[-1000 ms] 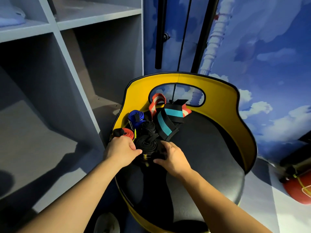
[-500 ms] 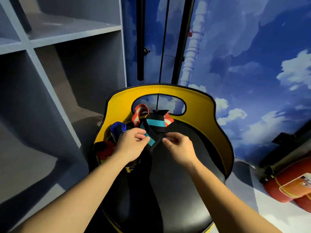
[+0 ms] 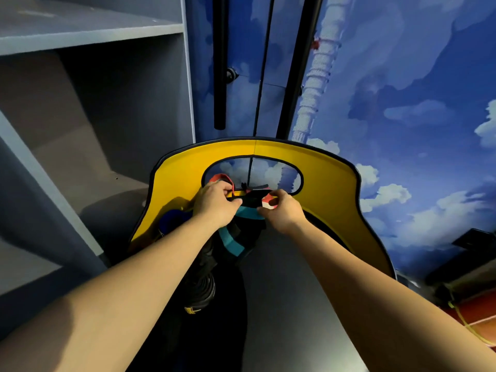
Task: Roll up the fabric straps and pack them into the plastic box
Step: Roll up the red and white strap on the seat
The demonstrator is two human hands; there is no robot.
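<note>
Item 1, black-and-teal strap (image 3: 233, 238): a flat woven band, lying in the pile on the far left part of the black seat (image 3: 290, 291), against the yellow backrest (image 3: 330, 189). I hold its far end in both hands. My left hand (image 3: 214, 205) pinches it between thumb and fingers; my right hand (image 3: 283, 210) pinches the black end tab just beside it, the 2 hands nearly touching.

Handling, as I judge it: light, soft and limp, with no stiffness of its own. It should not slip much in the fingers, being textured cloth, but it will sag and unroll unless kept taut. Best taken at the end tab, then wound tightly toward the loose length, with a thumb on the coil.

Item 2, red-and-white strap (image 3: 222, 179): partly hidden behind my left hand, at the backrest opening.

Item 3, blue strap (image 3: 171, 220): left of my left forearm, mostly hidden.

Item 4, black coiled straps (image 3: 205, 288): nearer me on the seat, dark and hard to count.

Plastic box: not in view.

Surroundings: grey shelving (image 3: 88, 41) at far left; blue cloud-painted wall (image 3: 402, 89) at right.
</note>
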